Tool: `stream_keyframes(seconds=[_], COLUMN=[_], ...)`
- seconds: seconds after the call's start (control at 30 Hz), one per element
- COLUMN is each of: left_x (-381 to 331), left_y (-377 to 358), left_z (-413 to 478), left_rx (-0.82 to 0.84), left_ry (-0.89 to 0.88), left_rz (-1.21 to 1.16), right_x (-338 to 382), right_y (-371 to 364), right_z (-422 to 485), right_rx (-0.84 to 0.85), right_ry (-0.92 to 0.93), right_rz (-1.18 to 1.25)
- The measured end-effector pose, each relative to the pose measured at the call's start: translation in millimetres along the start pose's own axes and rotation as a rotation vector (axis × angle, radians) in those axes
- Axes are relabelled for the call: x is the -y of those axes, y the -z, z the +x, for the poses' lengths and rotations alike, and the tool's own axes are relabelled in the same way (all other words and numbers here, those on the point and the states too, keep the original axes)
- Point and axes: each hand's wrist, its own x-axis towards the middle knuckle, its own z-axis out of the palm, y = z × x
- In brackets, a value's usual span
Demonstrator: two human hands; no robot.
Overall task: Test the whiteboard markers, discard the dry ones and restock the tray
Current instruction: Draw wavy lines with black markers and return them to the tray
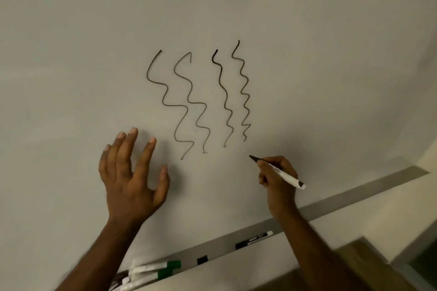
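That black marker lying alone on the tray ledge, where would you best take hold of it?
Pinch the black marker across the middle of its barrel, coming from above and the front: it lies flat along the tray, with the whiteboard right behind it.

right hand [275, 178] with uncapped marker [279, 172] below four squiggles [201, 101] on whiteboard [307, 54]

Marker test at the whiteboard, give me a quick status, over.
Left hand open near the whiteboard. Right hand grips uncapped black marker, tip below four squiggles. Nothing in the way.
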Motion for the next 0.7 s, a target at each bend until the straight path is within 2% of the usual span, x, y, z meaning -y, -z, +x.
stream_keyframes(seconds=[0.07,0.17,0.3,0.53,0.7], left_x=[-15.6,-37.8,-52.4,-55.1,-71.1], left_y=[0.7,-1.6,-8.4,-28.1,-40.1], left_z=[-20.2,-64.8,-128.2,-206.6,-227.9], left_rx=[0.065,0.254,0.554,1.216,1.506], left_ry=[-0.007,0.02,0.048,0.287,0.287], left_rz=[-0.104,-0.241,-0.338,-0.302,-0.253], right_x=[-8.3,-31.2,-63.1,-105.8,-130.7], right_y=[7.6,20.4,33.0,40.3,42.5], right_z=[-11.1,-35.7,-73.3,-111.9,-136.3], right_rx=[-0.019,-0.043,-0.073,-0.084,-0.1], right_ry=[-0.127,-0.315,-0.523,-0.801,-0.935], right_rz=[0.1,0.17,0.117,-0.027,-0.177])
